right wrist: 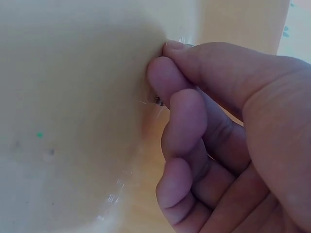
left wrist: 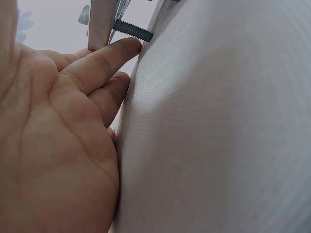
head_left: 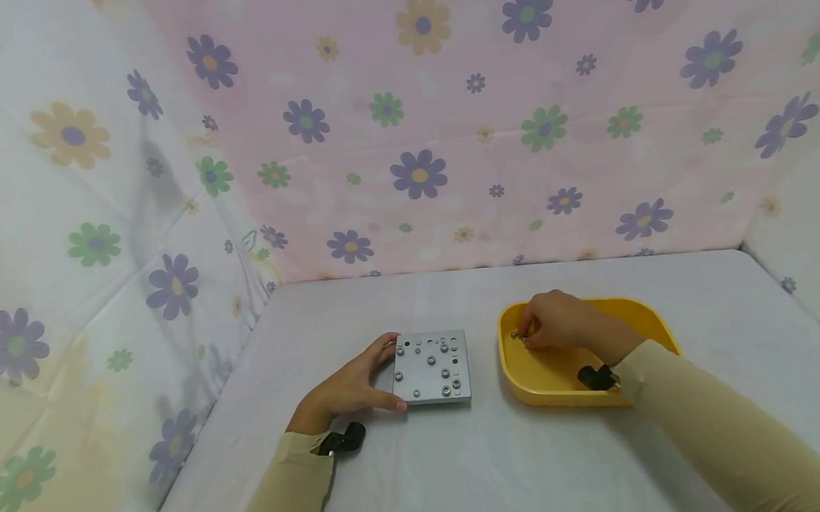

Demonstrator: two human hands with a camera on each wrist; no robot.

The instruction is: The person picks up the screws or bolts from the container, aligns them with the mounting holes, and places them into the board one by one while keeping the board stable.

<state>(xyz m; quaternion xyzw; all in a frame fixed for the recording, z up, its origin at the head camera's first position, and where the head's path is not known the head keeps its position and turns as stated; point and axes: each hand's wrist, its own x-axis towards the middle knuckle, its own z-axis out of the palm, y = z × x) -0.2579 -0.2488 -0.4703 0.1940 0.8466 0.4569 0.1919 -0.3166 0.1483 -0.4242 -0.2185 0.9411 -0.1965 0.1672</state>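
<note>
A square grey metal plate (head_left: 432,368) with several screws in its holes lies on the table. My left hand (head_left: 389,373) holds its left edge, thumb at the front corner and fingers at the back corner. In the left wrist view my left hand (left wrist: 116,63) touches the plate's edge (left wrist: 99,24), and a dark screw (left wrist: 132,30) sticks out under it. My right hand (head_left: 524,333) is inside the yellow tray (head_left: 657,323). In the right wrist view my right hand (right wrist: 163,60) pinches a small metal part (right wrist: 158,100), mostly hidden, against the tray wall (right wrist: 73,73).
The table is covered with a pale grey cloth (head_left: 508,469). Flowered fabric walls (head_left: 416,130) close it in at the back and on both sides. The plate and tray sit side by side, a short gap between them.
</note>
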